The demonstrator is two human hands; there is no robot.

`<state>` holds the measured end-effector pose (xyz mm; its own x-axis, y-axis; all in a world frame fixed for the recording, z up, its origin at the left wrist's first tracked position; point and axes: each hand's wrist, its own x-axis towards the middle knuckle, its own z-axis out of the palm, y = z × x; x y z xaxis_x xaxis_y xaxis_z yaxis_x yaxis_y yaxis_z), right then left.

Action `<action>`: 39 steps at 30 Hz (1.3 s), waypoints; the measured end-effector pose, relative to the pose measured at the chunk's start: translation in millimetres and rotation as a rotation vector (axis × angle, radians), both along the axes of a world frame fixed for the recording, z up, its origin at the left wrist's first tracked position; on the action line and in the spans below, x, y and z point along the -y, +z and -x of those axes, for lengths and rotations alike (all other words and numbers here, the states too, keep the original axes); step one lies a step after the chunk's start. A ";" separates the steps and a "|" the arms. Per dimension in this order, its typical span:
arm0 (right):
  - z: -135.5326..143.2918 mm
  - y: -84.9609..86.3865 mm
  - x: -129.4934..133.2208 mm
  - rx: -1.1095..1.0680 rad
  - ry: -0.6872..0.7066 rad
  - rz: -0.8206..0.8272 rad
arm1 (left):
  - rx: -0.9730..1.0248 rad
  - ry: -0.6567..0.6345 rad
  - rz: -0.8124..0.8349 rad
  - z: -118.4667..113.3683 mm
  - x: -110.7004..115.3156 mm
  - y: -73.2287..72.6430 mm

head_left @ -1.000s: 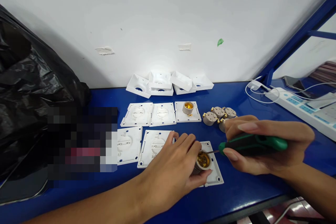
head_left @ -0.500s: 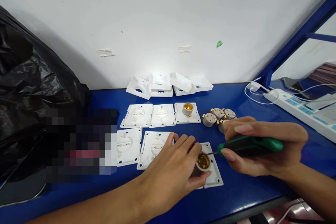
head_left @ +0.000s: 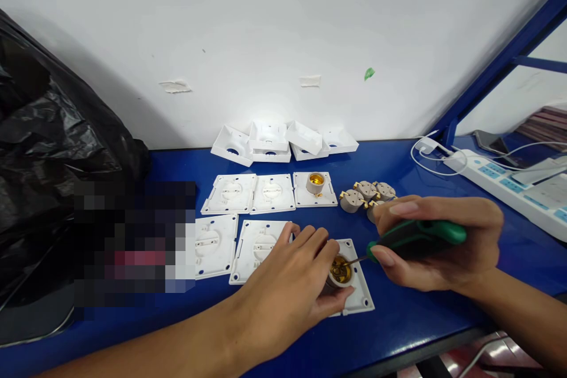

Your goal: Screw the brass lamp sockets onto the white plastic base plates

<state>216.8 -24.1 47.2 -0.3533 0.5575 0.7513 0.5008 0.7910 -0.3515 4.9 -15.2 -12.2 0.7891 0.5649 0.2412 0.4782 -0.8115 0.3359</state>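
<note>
My left hand (head_left: pixel 301 274) is closed around a round lamp socket (head_left: pixel 341 270) with a brass-coloured inside, which sits on a square white base plate (head_left: pixel 363 295). The near left part of that plate is hidden under the hand. My right hand (head_left: pixel 443 242) grips a green and black screwdriver (head_left: pixel 420 239), its thin shaft slanting left and down into the socket's mouth. The tip is hard to make out against the brass. Just beyond the right hand lie several loose lamp sockets (head_left: pixel 353 201) with brass contacts. Another socket (head_left: pixel 316 182) stands on a white plate (head_left: pixel 330 198) farther back.
More white base plates (head_left: pixel 217 257) lie left of my hands. White box covers (head_left: pixel 270 136) lean in a row by the wall. On the right is a white power strip (head_left: pixel 500 177) with cables, below a blue frame (head_left: pixel 482 65). A black plastic bag (head_left: pixel 57 112) bulges at left.
The screwdriver and my right hand have shifted slightly left and now tilt more steeply into the socket. My left hand keeps its hold; the whole view has moved a little.
</note>
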 end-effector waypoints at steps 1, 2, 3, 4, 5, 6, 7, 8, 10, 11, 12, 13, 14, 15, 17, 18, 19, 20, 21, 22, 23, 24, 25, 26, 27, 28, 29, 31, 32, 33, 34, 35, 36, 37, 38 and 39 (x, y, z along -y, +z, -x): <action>0.4 0.3 -0.2 -0.009 0.008 -0.007 | 0.000 0.000 0.002 0.2 0.1 -0.1; 0.3 -0.1 -0.4 -0.016 0.010 -0.011 | 0.002 0.002 0.004 0.4 0.4 -0.2; -0.2 -1.4 -0.5 -0.015 0.008 -0.002 | 0.003 0.004 0.007 0.7 0.7 -0.3; -1.1 -3.8 -0.5 -0.017 0.001 0.009 | 0.006 0.006 0.006 0.9 1.1 -0.3; -2.1 -7.3 -0.7 -0.031 -0.007 0.015 | 0.009 0.008 0.003 1.1 1.3 -0.3; -3.2 -11.7 -1.0 -0.057 -0.018 0.010 | 0.011 0.009 0.001 1.2 1.5 -0.3; -4.2 -16.6 -1.4 -0.087 -0.029 0.002 | 0.013 0.009 0.000 1.2 1.5 -0.3; -4.9 -21.5 -2.0 -0.117 -0.038 -0.008 | 0.014 0.008 -0.002 1.1 1.5 -0.3; -5.3 -28.9 -2.9 -0.152 -0.041 -0.024 | 0.011 0.006 -0.003 0.6 1.2 -0.4; -5.0 -30.6 -3.1 -0.151 -0.037 -0.023 | 0.009 0.005 -0.003 0.3 1.2 -0.5; -4.5 -30.4 -3.1 -0.145 -0.030 -0.020 | 0.008 0.004 -0.004 0.2 1.1 -0.7; -3.8 -28.6 -2.7 -0.139 -0.024 -0.018 | 0.009 0.005 -0.004 0.1 1.1 -0.9; -3.1 -25.3 -2.2 -0.129 -0.022 -0.012 | 0.009 0.006 -0.002 0.1 1.2 -1.1; -2.5 -21.0 -1.5 -0.114 -0.023 -0.007 | 0.010 0.006 0.002 0.2 1.2 -1.4; -1.9 -11.2 -0.5 -0.081 -0.026 -0.001 | 0.015 0.007 0.012 0.7 1.2 -1.6; -2.0 -6.9 -0.4 -0.065 -0.021 -0.001 | 0.018 0.007 0.018 0.9 1.2 -1.5; -2.4 -3.4 -0.6 -0.049 -0.011 0.002 | 0.019 0.006 0.026 1.1 1.1 -1.2; -3.1 -0.9 -1.2 -0.038 0.004 0.005 | 0.017 0.005 0.036 1.3 1.1 -0.7; -3.9 0.3 -2.1 -0.027 0.021 0.014 | 0.013 0.006 0.047 1.4 1.0 -0.2; -5.0 0.2 -3.1 -0.013 0.041 0.025 | 0.007 0.008 0.058 1.5 1.0 0.5; -6.0 -0.9 -4.0 -0.004 0.063 0.028 | 0.001 0.011 0.067 1.6 1.0 1.1; -6.9 -3.0 -4.6 0.002 0.087 0.024 | -0.003 0.014 0.073 1.6 1.1 1.5; -7.6 -5.8 -5.0 0.009 0.115 0.021 | -0.007 0.016 0.076 1.7 1.2 1.6; -8.0 -9.0 -5.1 0.013 0.144 0.020 | -0.009 0.016 0.075 1.7 1.3 1.4; -8.1 -12.4 -4.9 0.008 0.163 0.015 | -0.006 0.015 0.071 1.6 1.5 0.8; -7.9 -15.5 -4.5 -0.003 0.172 0.004 | -0.002 0.013 0.064 1.6 1.6 0.1; -7.5 -18.1 -4.2 -0.013 0.170 -0.006 | 0.006 0.013 0.054 1.5 1.7 -0.8; -6.5 -20.9 -3.9 -0.044 0.152 -0.049 | 0.015 0.016 0.037 1.4 1.8 -2.0; -6.1 -20.9 -4.1 -0.053 0.153 -0.060 | 0.014 0.015 0.039 1.3 1.7 -1.9; -5.8 -20.1 -4.4 -0.052 0.168 -0.053 | 0.009 0.013 0.047 1.3 1.5 -1.4; -5.8 -18.8 -4.9 -0.048 0.191 -0.033 | 0.004 0.011 0.061 1.3 1.3 -0.4; -5.9 -17.4 -5.4 -0.043 0.217 -0.011 | -0.002 0.007 0.079 1.4 1.1 0.8; -6.3 -16.3 -5.9 -0.035 0.249 0.015 | -0.005 0.002 0.095 1.5 0.9 2.2; -6.8 -15.6 -6.5 -0.021 0.281 0.038 | -0.005 0.000 0.107 1.7 0.6 3.5; -7.5 -15.5 -7.0 -0.010 0.304 0.051 | -0.006 -0.002 0.115 1.8 0.5 4.5; -8.3 -16.1 -7.6 0.004 0.321 0.067 | -0.006 -0.002 0.120 2.0 0.5 5.0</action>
